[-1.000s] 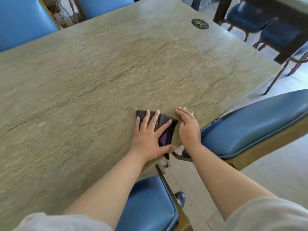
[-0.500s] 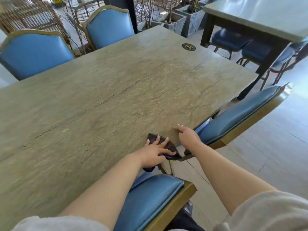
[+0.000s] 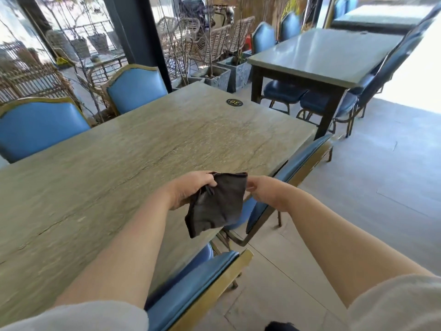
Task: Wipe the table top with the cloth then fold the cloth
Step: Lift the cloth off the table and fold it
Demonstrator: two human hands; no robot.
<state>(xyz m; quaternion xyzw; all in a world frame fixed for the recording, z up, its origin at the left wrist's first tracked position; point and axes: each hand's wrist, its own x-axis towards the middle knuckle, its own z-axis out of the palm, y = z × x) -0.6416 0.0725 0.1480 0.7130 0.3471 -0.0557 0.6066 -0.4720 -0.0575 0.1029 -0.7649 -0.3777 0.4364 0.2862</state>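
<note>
A dark brown cloth [image 3: 218, 204] hangs in the air above the near right edge of the stone-look table top [image 3: 119, 158]. My left hand [image 3: 191, 189] grips its upper left corner with curled fingers. My right hand [image 3: 262, 191] pinches its upper right edge. The cloth droops loosely between both hands, its lower corner dangling just over the table's edge.
Blue padded chairs stand around the table: one below my arms [image 3: 191, 287], one at the right edge [image 3: 293, 168], two on the far side [image 3: 40, 125]. A round number badge [image 3: 234, 102] sits near the far corner. A second table [image 3: 319, 56] stands at the right rear.
The cloth has come off the table top and now hangs between both hands. My right hand has left the table edge and taken hold of the cloth. The view has tilted upward.
</note>
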